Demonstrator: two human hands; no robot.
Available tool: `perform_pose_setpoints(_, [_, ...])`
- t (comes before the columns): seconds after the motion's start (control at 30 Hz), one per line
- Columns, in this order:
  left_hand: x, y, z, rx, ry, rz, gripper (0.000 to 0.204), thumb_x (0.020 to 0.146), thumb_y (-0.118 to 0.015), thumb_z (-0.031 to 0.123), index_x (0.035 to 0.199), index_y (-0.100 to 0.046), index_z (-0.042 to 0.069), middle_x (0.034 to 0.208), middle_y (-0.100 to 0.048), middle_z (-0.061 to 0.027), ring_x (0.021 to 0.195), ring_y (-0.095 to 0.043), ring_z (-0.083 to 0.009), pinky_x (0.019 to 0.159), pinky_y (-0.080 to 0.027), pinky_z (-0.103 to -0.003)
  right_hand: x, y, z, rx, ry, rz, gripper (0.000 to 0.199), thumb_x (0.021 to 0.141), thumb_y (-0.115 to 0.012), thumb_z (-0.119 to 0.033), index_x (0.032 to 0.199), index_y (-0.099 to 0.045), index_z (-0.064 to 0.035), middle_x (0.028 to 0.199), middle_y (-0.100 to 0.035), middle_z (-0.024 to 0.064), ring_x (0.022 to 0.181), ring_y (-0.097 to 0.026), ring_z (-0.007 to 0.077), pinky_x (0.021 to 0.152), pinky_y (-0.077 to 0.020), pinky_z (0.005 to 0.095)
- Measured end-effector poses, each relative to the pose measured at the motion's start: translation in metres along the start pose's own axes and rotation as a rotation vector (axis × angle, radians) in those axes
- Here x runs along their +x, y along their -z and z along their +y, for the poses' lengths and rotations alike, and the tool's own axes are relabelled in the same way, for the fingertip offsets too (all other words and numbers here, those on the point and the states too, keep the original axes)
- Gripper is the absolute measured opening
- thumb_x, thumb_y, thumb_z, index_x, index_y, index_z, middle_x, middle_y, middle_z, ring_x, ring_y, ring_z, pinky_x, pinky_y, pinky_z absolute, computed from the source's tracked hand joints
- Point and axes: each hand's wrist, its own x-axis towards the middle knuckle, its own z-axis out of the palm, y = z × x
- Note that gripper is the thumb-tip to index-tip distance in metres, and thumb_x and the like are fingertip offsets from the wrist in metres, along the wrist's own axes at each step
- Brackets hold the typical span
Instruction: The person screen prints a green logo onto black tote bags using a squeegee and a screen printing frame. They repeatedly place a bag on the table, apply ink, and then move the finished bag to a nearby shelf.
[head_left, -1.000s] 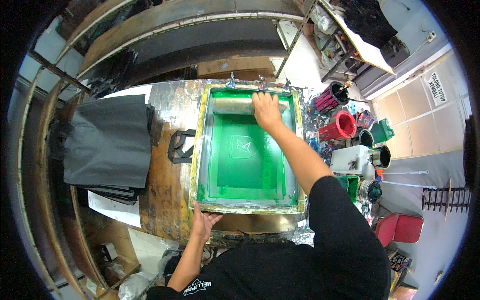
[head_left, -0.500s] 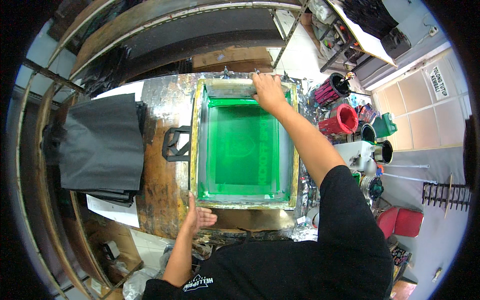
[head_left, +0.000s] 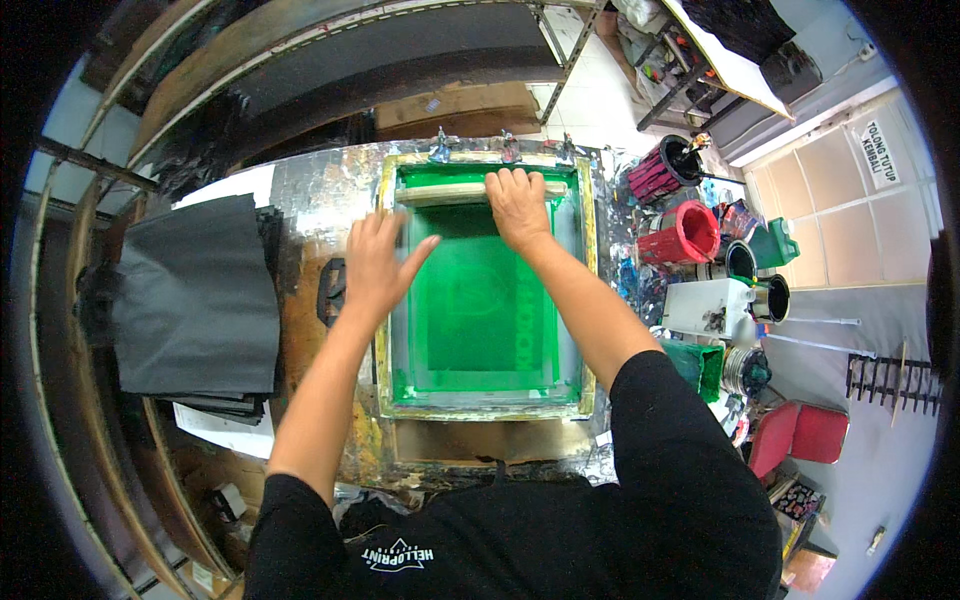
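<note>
Head view: a wooden squeegee [head_left: 470,190] is gripped by the right hand [head_left: 517,205] at the far end of the green printing screen [head_left: 480,310], which lies flat on the stained table [head_left: 310,200]. The left hand [head_left: 375,265] is spread open, hovering over the frame's left edge. Folded black cloth [head_left: 195,295] is stacked to the left.

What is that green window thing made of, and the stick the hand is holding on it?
The screen looks like fine stretched mesh, smooth, see-through green, in a pale, paint-smeared frame, wood or metal, hard to tell. The squeegee under the right hand seems bare wood: tan and matte.
</note>
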Motion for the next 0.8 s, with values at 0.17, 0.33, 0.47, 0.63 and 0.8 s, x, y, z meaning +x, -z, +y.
perform_pose_setpoints(0.17, [0.076, -0.057, -0.032, 0.312, -0.126, -0.268, 0.067, 0.079, -0.079, 0.057, 0.126, -0.065, 0.011, 0.119, -0.062, -0.0118, 0.117, -0.055, -0.0325, 0.101, -0.039, -0.049, 0.011, 0.011, 0.039, 0.134, 0.072, -0.166, 0.032, 0.082, -0.076, -0.02, 0.112, -0.064, -0.0156, 0.109, -0.066, 0.0044, 0.108, -0.062, 0.0248, 0.092, -0.0412, 0.0476])
perform_pose_setpoints(0.33, [0.086, -0.078, -0.048, 0.372, -0.184, -0.426, 0.062, 0.079, -0.075, 0.065, 0.107, -0.07, 0.01, 0.107, -0.067, -0.0098, 0.11, -0.061, -0.0302, 0.096, -0.043, -0.047, 0.005, 0.022, 0.085, 0.197, -0.006, -0.404, 0.037, 0.075, -0.087, -0.029, 0.105, -0.069, -0.0151, 0.104, -0.073, 0.006, 0.107, -0.067, 0.0274, 0.096, -0.0396, 0.0529])
perform_pose_setpoints(0.47, [0.079, -0.086, -0.058, 0.283, -0.186, -0.393, 0.06, 0.077, -0.076, 0.066, 0.092, -0.071, 0.008, 0.096, -0.068, -0.0113, 0.097, -0.065, -0.0329, 0.086, -0.05, -0.047, 0.004, 0.017, 0.083, 0.211, 0.015, -0.389, 0.035, 0.076, -0.086, -0.024, 0.105, -0.07, -0.0141, 0.1, -0.073, 0.0052, 0.105, -0.07, 0.0275, 0.108, -0.0333, 0.0618])
perform_pose_setpoints(0.63, [0.09, -0.083, -0.051, 0.224, -0.127, -0.444, 0.037, 0.072, -0.086, 0.033, 0.091, -0.067, 0.007, 0.094, -0.066, -0.0146, 0.096, -0.065, -0.0371, 0.084, -0.052, -0.049, 0.003, 0.019, 0.085, 0.215, 0.016, -0.313, 0.034, 0.075, -0.087, -0.024, 0.105, -0.071, -0.0157, 0.096, -0.073, 0.006, 0.101, -0.072, 0.0283, 0.115, -0.0247, 0.0708])
perform_pose_setpoints(0.8, [0.075, -0.079, -0.044, 0.259, -0.147, -0.432, 0.036, 0.071, -0.087, 0.027, 0.092, -0.068, 0.006, 0.096, -0.067, -0.014, 0.099, -0.065, -0.0356, 0.087, -0.052, -0.048, -0.012, 0.022, 0.076, 0.17, 0.019, -0.342, 0.033, 0.075, -0.086, -0.023, 0.104, -0.071, -0.015, 0.1, -0.072, 0.0042, 0.104, -0.071, 0.0264, 0.114, -0.0267, 0.0709])
